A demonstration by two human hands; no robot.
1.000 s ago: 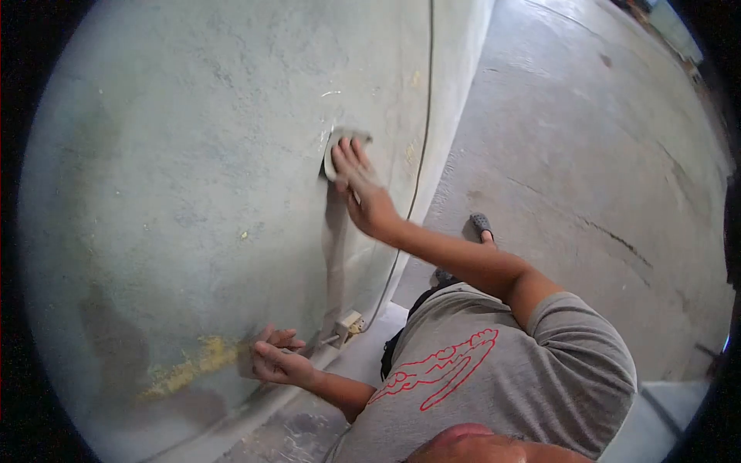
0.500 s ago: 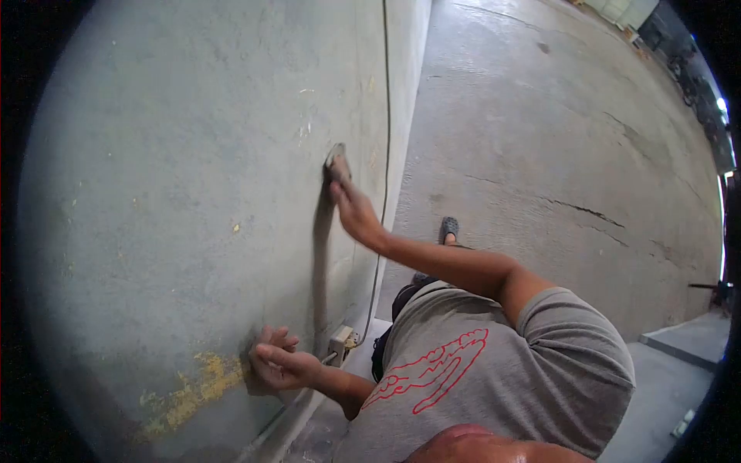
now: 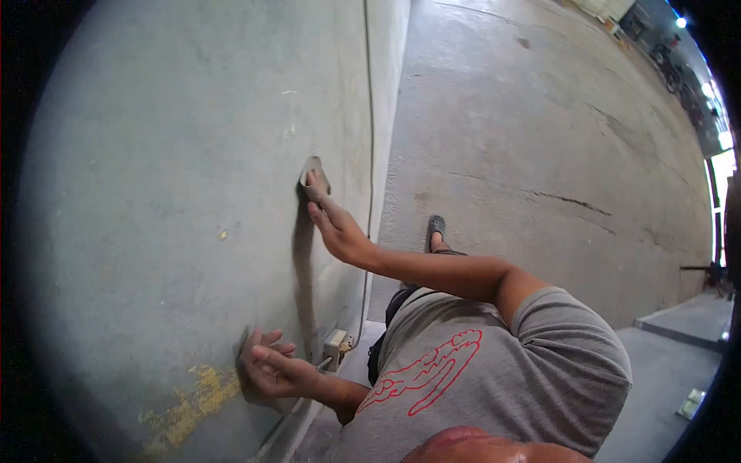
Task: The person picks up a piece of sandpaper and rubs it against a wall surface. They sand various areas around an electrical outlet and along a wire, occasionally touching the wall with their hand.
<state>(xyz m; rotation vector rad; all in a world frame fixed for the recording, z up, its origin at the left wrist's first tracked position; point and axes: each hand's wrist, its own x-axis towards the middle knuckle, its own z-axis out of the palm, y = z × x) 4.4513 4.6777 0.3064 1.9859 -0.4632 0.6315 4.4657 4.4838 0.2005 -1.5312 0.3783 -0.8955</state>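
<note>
My right hand [image 3: 336,228] is raised against the grey-green wall [image 3: 177,154], with its fingers pressed over a small, thin grey piece [image 3: 312,166] that looks like a sheet or pad. Its exact material cannot be made out. Lower on the left, my left hand [image 3: 274,369] is empty, fingers apart and partly bent, close to or touching the wall beside a yellow worn patch [image 3: 204,393]. Small pale marks and a yellow spot [image 3: 224,234] show on the wall.
A cable [image 3: 370,154] runs along the wall to a socket box [image 3: 336,346] near my left wrist. My foot in a dark clog [image 3: 437,224] stands on the cracked concrete floor [image 3: 525,139]. A raised slab [image 3: 687,316] lies at the right.
The view has shifted slightly, so the wall, cable and foot appear further left. My right hand appears lower and further left, still on the grey piece. My left hand remains open.
</note>
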